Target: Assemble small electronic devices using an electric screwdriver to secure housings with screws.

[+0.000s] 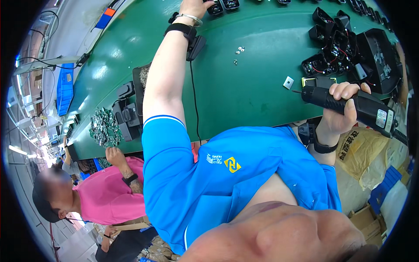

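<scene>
My left arm stretches to the far edge of the view, where my left hand (pixel 193 8) closes at the rim of a small black housing (pixel 214 8); the view's top edge cuts off part of the fingers. A second black housing (pixel 230 4) sits just right of it. On the right, my right hand (pixel 345 102) is wrapped round a black electric screwdriver (pixel 325 97), its bit pointing left over the green table (pixel 244 98). Near the bit lies a small silver plate (pixel 288 83) with a hole. Several loose screws (pixel 239 49) are scattered farther off.
Open black housings with red wires (pixel 334 46) are heaped at right beside a black bin (pixel 379 61). A black cable (pixel 195 100) crosses the table below my left wrist. Circuit boards (pixel 104 126) and black devices (pixel 127 115) lie left, near a co-worker in pink (pixel 109 192).
</scene>
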Available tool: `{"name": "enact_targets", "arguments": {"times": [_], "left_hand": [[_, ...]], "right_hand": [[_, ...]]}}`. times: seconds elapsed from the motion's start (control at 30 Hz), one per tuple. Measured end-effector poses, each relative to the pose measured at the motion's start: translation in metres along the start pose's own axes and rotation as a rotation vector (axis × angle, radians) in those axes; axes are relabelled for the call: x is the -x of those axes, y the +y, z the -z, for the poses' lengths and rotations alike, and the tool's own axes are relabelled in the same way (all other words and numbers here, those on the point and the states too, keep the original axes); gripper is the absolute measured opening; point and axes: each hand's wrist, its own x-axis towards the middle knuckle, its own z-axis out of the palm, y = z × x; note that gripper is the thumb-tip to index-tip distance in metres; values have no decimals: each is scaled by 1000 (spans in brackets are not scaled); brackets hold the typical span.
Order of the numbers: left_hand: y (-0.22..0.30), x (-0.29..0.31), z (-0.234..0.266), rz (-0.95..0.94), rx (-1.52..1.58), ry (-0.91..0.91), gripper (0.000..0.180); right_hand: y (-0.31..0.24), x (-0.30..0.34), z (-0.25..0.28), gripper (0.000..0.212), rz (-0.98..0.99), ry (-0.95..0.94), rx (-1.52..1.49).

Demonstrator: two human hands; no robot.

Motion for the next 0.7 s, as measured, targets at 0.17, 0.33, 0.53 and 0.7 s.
{"name": "enact_targets", "arguments": {"times": [0.17, 0.33, 0.53, 0.7], "left_hand": [[7, 7, 8, -76, -61, 27, 11], [11, 18, 9, -32, -116, 65, 13], [9, 24, 9, 102, 59, 135, 14], [7, 22, 13, 258, 164, 152, 16]], "right_hand": [[3, -1, -3, 46, -14, 14, 0], [6, -1, -8, 46, -34, 22, 3], [5, 1, -9, 46, -32, 15, 10], [6, 1, -8, 46, -43, 17, -1]]}}
